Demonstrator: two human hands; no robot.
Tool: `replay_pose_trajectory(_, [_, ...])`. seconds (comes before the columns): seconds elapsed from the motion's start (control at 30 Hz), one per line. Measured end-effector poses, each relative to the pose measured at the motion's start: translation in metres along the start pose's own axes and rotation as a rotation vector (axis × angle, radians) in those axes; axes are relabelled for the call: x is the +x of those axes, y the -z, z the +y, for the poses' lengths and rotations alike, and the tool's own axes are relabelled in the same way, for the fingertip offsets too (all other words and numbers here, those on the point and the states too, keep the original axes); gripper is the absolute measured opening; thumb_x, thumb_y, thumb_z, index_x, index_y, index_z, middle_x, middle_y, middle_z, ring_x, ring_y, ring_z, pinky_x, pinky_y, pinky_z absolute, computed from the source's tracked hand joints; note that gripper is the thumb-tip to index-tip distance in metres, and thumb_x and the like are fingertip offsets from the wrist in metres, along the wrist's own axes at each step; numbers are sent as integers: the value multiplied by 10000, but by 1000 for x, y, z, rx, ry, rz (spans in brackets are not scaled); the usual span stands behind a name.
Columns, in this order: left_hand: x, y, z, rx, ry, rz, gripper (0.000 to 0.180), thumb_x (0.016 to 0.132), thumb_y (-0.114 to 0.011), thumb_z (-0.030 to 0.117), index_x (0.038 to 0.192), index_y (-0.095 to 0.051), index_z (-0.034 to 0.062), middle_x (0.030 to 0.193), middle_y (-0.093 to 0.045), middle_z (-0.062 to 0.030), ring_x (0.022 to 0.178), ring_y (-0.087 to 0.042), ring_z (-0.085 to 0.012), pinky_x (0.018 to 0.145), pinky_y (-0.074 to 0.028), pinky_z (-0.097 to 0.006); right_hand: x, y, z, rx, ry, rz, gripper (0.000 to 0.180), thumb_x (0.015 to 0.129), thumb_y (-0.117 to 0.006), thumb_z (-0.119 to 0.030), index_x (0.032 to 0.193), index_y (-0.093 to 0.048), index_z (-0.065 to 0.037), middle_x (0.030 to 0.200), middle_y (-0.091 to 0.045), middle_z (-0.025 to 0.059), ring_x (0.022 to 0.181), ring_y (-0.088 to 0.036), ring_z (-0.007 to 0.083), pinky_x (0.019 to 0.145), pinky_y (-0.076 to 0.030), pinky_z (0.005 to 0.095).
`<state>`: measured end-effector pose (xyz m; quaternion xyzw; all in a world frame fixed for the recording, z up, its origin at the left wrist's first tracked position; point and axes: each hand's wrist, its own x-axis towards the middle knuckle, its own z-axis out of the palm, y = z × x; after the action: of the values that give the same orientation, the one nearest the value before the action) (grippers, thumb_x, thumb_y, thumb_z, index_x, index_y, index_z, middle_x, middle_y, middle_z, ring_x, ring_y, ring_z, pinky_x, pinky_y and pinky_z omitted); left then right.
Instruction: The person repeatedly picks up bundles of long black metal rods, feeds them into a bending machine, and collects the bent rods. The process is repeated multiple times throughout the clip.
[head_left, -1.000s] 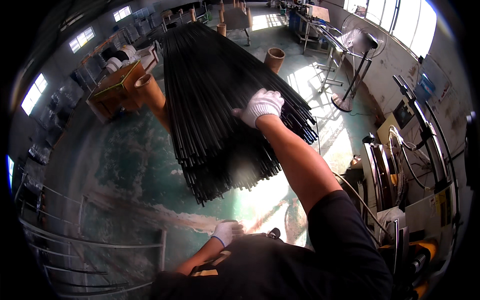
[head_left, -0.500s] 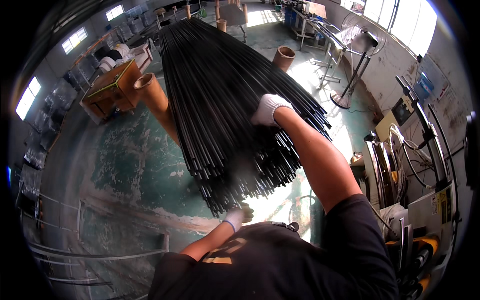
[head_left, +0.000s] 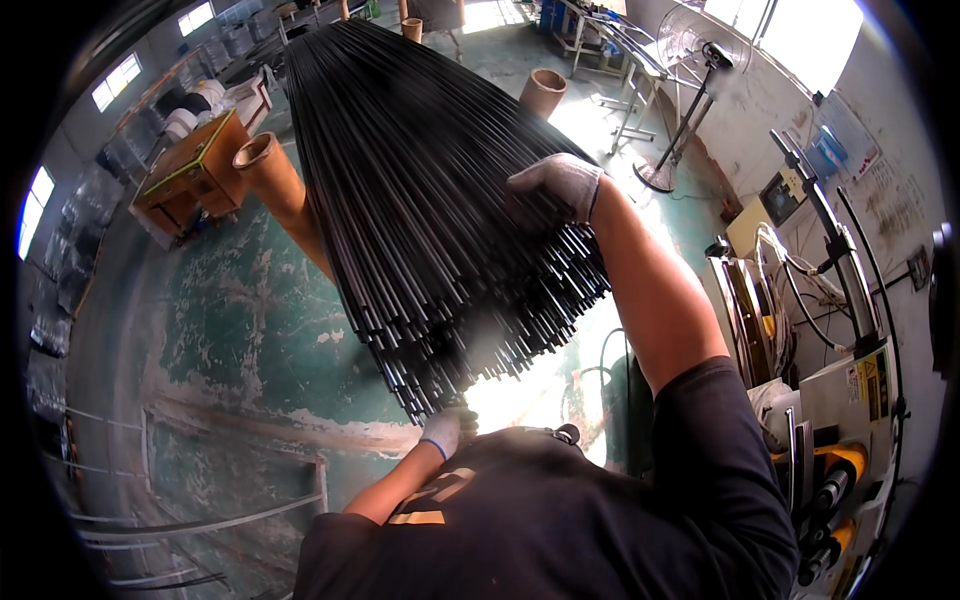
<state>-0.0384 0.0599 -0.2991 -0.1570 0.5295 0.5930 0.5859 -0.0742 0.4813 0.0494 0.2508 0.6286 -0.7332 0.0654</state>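
A long stack of thin black rods (head_left: 400, 180) stretches away from me, their near ends uneven and shiny. My right hand (head_left: 560, 185), in a white knit glove, lies over the stack's right side close to the near ends. Its fingers curl down around some rods, the fingertips lost in dark shadow. Below the lowest rod ends, close to my body, is my left hand (head_left: 450, 430), gloved in white with a blue cuff edge. It is against or just beside those ends, and its fingers are too hidden to read.
Brown upright tubes (head_left: 285, 195) flank the stack, with another tube (head_left: 543, 92) on the right. A wooden desk (head_left: 195, 165) stands at left. A pedestal fan (head_left: 690, 110) and a machine with cables (head_left: 835, 400) line the right side. Metal rails (head_left: 210, 520) sit low at left.
My view has shifted, so the surroundings appear farther left and higher. My right hand has moved slightly rightward along the stack's edge, and my left hand sits closer to the lowest rod ends.
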Motion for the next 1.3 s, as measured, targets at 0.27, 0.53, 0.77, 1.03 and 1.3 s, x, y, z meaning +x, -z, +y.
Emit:
replay_pose_trajectory(0.27, [-21,-10,-5,-10,-132,36,106,932,-716,72,1027,-710,26,844,-721,-134,673,-698,-273,612,-599,-411,-9,-23,-8,-596,289,59,396,910,-873,-187,1282,-776,-92,1204,-777,93,1050,-734,166,965,-594,345])
replay_pose_trajectory(0.53, [-23,1,-15,-32,-105,23,176,1015,-616,31,1183,-563,38,1007,-734,-178,798,-735,-311,689,-657,-457,-14,-20,-11,-387,19,124,411,940,-837,-202,1328,-756,-94,1145,-814,98,1006,-773,208,893,-619,389])
replay_pose_trajectory(0.77, [-43,-22,-20,6,-106,5,228,962,-700,28,1178,-630,24,934,-706,-163,731,-691,-286,616,-615,-425,-96,-47,4,-348,109,143,424,1057,-718,-353,774,-653,-44,628,-618,60,465,-589,165,407,-461,316])
replay_pose_trajectory(1.03, [-12,-15,-24,-142,232,-544,269,1036,-670,51,1285,-575,18,1082,-711,-193,816,-722,-231,685,-636,-335,-312,-57,105,-554,-169,363,211,1007,-753,-195,1021,-663,-5,757,-653,43,690,-621,144,626,-533,344])
replay_pose_trajectory(1.3, [-54,-115,7,537,88,-684,399,1060,-707,241,1375,-626,10,1200,-746,-141,1059,-731,-231,945,-625,-392,-486,-119,187,-829,-733,824,320,798,-875,-289,952,-755,-35,828,-745,190,799,-746,369,742,-577,440])
